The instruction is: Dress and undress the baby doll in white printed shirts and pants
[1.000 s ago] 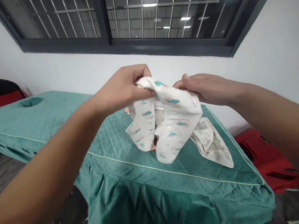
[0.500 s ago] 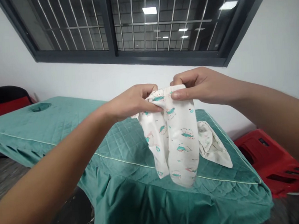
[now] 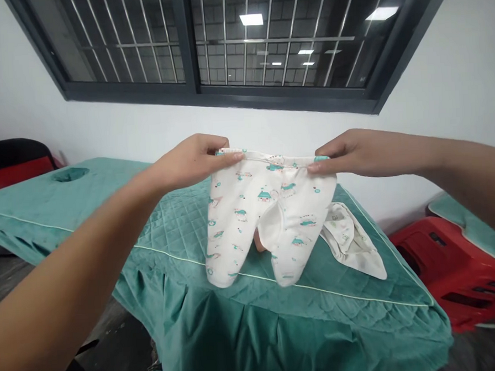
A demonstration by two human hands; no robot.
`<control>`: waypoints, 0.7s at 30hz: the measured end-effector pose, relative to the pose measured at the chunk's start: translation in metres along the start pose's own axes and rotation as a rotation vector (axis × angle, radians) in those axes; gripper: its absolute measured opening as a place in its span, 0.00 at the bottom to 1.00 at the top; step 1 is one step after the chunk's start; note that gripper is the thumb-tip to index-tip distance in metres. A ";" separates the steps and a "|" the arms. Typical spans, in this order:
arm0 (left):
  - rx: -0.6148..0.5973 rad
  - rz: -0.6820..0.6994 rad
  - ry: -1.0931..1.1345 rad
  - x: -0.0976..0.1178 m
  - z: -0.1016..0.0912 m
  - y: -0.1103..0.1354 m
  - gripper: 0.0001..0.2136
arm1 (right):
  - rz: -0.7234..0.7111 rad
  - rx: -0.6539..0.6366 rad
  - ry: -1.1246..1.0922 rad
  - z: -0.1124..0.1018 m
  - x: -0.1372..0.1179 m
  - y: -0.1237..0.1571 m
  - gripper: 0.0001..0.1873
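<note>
A pair of white baby pants with a small green and pink print hangs between my two hands, its waistband stretched wide and both legs dangling. My left hand pinches one end of the waistband between thumb and fingers. At the other end, my right hand grips the band the same way. Behind the pants, a small skin-coloured thing shows through the gap between the legs; I cannot tell what it is. A white printed baby cloth piece lies folded to the right, on the green quilted bed cover.
The bed stands against a white wall under a barred window. A red plastic stool is on the floor at the right. To the far left is a black and red chair. The cover has a round hole near its left end.
My hands have moved apart, left hand leftward and right hand rightward. The bunched baby pants have spread open, so both legs now hang separately.
</note>
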State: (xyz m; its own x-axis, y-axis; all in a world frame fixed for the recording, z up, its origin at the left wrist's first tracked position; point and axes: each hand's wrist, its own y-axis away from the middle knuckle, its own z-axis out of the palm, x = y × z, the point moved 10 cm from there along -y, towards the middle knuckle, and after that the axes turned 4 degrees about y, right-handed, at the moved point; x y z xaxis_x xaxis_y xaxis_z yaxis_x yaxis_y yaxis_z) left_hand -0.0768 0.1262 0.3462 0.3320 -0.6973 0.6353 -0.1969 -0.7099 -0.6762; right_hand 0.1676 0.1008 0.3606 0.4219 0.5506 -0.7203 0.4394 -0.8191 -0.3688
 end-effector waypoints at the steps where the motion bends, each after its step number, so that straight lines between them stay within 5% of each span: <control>1: -0.048 -0.024 -0.028 -0.002 0.006 0.000 0.17 | 0.006 0.002 -0.003 0.005 -0.001 0.000 0.25; 3: -0.111 -0.056 -0.072 -0.004 0.015 -0.001 0.18 | 0.019 -0.002 -0.007 0.014 -0.004 -0.002 0.24; 9: 0.202 0.055 0.031 -0.002 -0.003 -0.003 0.12 | 0.035 -0.087 -0.063 0.052 -0.001 -0.017 0.18; 13: 0.333 0.122 0.118 -0.020 -0.007 -0.003 0.09 | -0.048 -0.064 -0.035 0.080 0.013 -0.042 0.19; 18: 0.409 0.055 0.279 -0.086 -0.002 0.027 0.11 | -0.211 -0.146 0.317 0.135 0.058 -0.057 0.23; 21: 0.142 -0.182 0.192 -0.148 0.036 0.064 0.15 | -0.202 -0.443 0.436 0.188 0.109 -0.037 0.20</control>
State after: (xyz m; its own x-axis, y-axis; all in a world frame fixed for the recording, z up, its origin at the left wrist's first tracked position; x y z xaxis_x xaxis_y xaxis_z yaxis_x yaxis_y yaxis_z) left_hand -0.1051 0.1877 0.1960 0.1672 -0.5754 0.8006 -0.0147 -0.8134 -0.5815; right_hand 0.0486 0.1613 0.1853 0.5392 0.7777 -0.3232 0.7895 -0.6004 -0.1275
